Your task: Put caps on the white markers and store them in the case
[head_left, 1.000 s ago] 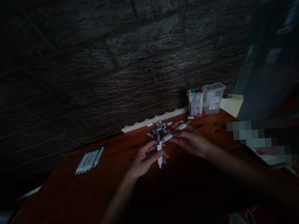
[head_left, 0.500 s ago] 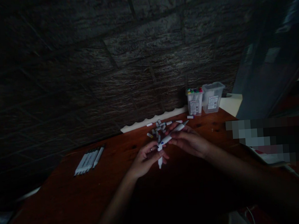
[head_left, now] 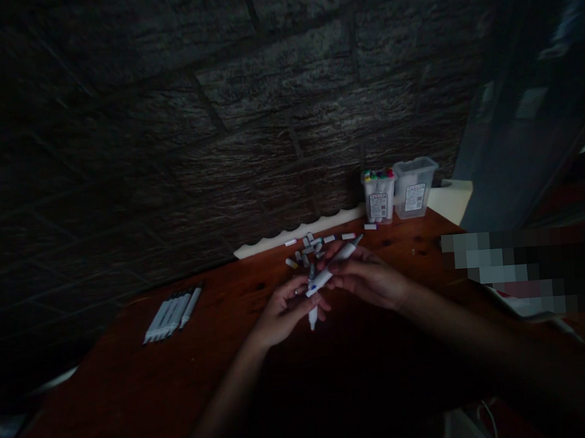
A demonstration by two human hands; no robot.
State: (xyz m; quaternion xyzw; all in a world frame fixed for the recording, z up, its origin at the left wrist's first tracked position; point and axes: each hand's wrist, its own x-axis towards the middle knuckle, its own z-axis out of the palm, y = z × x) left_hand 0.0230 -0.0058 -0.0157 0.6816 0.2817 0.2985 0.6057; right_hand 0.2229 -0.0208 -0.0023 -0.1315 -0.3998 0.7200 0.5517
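My left hand (head_left: 282,313) is closed on a white marker (head_left: 313,316) that points downward, its narrow end below my fingers. Slanting up to the right, a second white marker (head_left: 332,269) is gripped by my right hand (head_left: 364,277). A blue mark shows near its lower end, which crosses over the top of the left marker. Whether the two markers touch I cannot tell. Just beyond my fingers lie several loose marker caps (head_left: 308,250), some with coloured ends.
Several white markers (head_left: 171,314) lie in a row on the wooden table (head_left: 223,370) at left. A clear box of colour-topped markers (head_left: 378,196) and another clear box (head_left: 415,190) stand by the stone wall (head_left: 168,154). A white wavy strip (head_left: 278,238) runs along its foot.
The marker in my right hand has slid down and left, so its blue-marked end now overlaps the left marker's upper part. My left hand has hardly moved.
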